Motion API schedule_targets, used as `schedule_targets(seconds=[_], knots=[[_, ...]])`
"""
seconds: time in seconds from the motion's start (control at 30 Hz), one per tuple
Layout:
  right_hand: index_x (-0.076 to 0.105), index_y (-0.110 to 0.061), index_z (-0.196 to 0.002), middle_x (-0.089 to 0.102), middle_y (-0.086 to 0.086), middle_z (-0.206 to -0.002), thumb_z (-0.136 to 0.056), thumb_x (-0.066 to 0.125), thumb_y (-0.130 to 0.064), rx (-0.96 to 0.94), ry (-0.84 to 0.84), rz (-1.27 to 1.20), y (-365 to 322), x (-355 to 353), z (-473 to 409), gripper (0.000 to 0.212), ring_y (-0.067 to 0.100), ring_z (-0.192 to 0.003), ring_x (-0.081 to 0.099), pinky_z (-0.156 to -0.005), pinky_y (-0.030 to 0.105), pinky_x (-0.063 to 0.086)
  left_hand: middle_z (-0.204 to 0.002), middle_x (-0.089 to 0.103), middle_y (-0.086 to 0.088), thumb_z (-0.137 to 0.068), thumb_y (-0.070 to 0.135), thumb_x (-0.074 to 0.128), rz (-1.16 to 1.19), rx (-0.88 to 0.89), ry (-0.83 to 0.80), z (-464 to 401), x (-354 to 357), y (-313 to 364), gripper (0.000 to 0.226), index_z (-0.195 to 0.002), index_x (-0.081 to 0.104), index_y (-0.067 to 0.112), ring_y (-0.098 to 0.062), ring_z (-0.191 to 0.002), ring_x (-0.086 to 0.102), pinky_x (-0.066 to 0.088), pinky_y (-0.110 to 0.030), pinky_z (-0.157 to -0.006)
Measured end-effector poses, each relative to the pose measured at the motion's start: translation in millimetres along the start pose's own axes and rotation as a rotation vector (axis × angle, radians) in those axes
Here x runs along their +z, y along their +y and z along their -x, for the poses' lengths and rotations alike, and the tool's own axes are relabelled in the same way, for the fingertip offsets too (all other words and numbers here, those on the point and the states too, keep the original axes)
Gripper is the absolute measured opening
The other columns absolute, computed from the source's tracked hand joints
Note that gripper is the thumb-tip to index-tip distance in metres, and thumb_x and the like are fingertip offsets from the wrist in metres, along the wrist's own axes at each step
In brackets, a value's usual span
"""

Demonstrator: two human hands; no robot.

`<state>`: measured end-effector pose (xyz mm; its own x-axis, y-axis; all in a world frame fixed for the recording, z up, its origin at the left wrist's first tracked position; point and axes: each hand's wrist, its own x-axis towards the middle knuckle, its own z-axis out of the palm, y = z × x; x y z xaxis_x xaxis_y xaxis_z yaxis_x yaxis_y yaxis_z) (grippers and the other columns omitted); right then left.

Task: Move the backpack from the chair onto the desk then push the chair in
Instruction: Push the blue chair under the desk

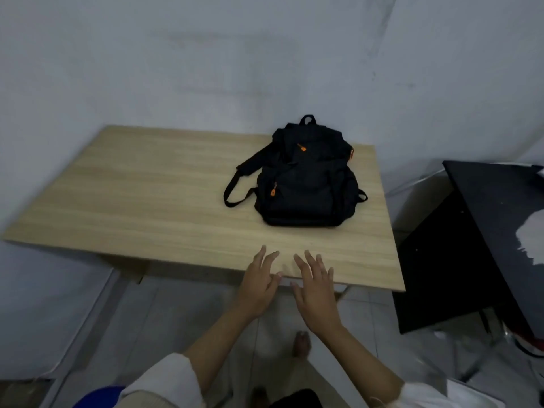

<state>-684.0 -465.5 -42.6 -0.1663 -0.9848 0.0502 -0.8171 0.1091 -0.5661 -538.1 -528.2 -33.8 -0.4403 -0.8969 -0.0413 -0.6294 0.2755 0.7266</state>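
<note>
Left hand (259, 285) blurred, right hand (316, 293) blurred, chair unseen

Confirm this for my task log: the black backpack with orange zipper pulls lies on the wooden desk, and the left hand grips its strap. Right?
Not quite. In the head view the left hand is open, off the black backpack, whose strap lies loose on the wooden desk.

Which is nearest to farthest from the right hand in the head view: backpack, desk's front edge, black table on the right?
From the right hand:
1. Desk's front edge, directly under the fingers.
2. Backpack, beyond the hand, on the desk's right half.
3. Black table, off to the right, past the desk's corner.
</note>
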Motion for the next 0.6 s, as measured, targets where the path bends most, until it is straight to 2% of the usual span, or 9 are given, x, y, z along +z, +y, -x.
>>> schedule_targets(seconds=[0.1,0.17,0.4,0.53,0.6], knots=[[0.022,-0.026,-0.146,0.015,0.002,-0.157,-0.098,0.041,-0.033,-0.012,-0.018,-0.011,-9.7,2.6,40.3,0.052,0.022,-0.145,0.001,-0.116,0.050,0.003,-0.156,0.017,-0.010,-0.098,0.030,0.043,0.009,0.005,0.001,45.9,8.5,1.9,0.047,-0.142,0.034,0.018,-0.016,-0.139,0.022,0.021,-0.047,-0.115],[0.021,-0.026,-0.146,0.014,0.002,-0.158,-0.098,0.042,-0.031,-0.024,-0.027,-0.014,-16.7,2.7,60.8,0.053,0.022,-0.145,0.001,-0.116,0.051,0.003,-0.157,0.015,-0.011,-0.098,0.031,0.043,-0.012,-0.005,0.000,71.6,9.8,3.4,0.048,-0.143,0.032,0.017,-0.020,-0.142,0.019,0.020,-0.051,-0.115],[0.023,-0.021,-0.147,0.020,0.006,-0.156,-0.098,0.043,-0.030,-0.120,-0.020,0.026,-36.9,-3.0,120.4,0.054,0.026,-0.144,0.008,-0.113,0.045,-0.001,-0.158,0.009,-0.010,-0.098,0.034,0.041,-0.049,-0.092,0.066,149.2,7.4,10.6,0.049,-0.144,0.029,0.021,-0.023,-0.143,0.018,0.023,-0.050,-0.114],[0.027,-0.022,-0.145,0.025,0.008,-0.154,-0.097,0.045,-0.028,-0.152,-0.019,-0.017,-41.1,-9.4,173.1,0.052,0.028,-0.144,0.012,-0.115,0.054,0.006,-0.158,0.009,-0.008,-0.098,0.036,0.041,-0.048,-0.127,0.112,212.8,23.3,20.6,0.050,-0.144,0.028,0.022,-0.023,-0.142,0.021,0.024,-0.047,-0.114],[0.028,-0.022,-0.144,0.027,0.008,-0.154,-0.096,0.047,-0.027,-0.149,-0.011,-0.046,-41.6,-9.8,213.4,0.052,0.028,-0.143,0.013,-0.115,0.054,0.004,-0.158,0.010,-0.009,-0.099,0.035,0.041,-0.059,-0.122,0.105,255.8,36.3,28.6,0.049,-0.144,0.029,0.021,-0.023,-0.142,0.021,0.023,-0.045,-0.115]])
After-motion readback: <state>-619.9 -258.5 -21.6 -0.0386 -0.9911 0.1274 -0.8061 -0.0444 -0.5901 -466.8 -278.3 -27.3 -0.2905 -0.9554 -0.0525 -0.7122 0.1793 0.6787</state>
